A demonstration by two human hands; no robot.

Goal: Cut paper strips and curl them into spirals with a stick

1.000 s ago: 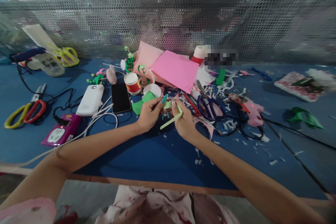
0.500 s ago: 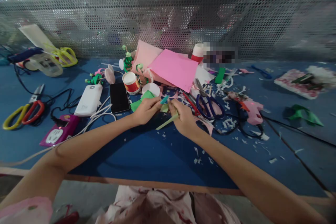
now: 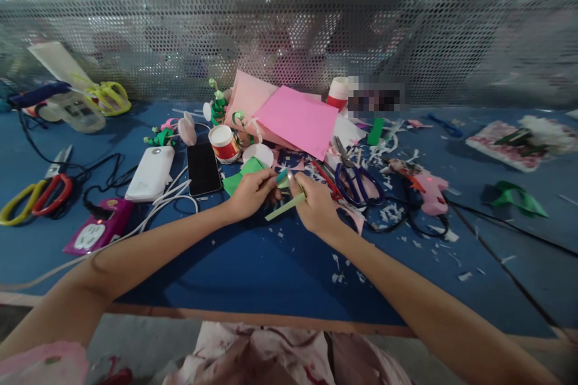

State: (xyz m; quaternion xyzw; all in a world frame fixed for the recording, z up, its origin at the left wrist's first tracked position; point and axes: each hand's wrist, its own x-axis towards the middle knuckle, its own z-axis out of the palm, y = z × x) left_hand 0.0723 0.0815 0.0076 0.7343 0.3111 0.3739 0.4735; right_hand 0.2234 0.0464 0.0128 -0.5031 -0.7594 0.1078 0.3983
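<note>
My left hand (image 3: 250, 194) is closed, thumb and fingers pinching a short teal rod-like piece (image 3: 282, 177) whose exact kind I cannot make out. Close against it, my right hand (image 3: 315, 203) grips a pale green paper strip (image 3: 285, 207), with one end hanging out toward the lower left. The two hands nearly meet above the table, fingertips at the teal piece. Whether the strip is wrapped around the teal piece is hidden by the fingers. Just behind my left hand lies a folded green paper (image 3: 246, 173), beside a white paper disc (image 3: 258, 155).
Pink paper sheets (image 3: 298, 120) lie behind the hands, near a red-and-white tub (image 3: 224, 144). Blue-handled scissors (image 3: 356, 183) and a pink glue gun (image 3: 431, 191) are at right. Left stand a phone (image 3: 203, 169), a white power bank (image 3: 151, 174) and red-yellow scissors (image 3: 53, 192).
The camera view has shifted slightly. My fingers have turned the teal piece a little and my right thumb now covers its end; the green strip still hangs from my right hand.
</note>
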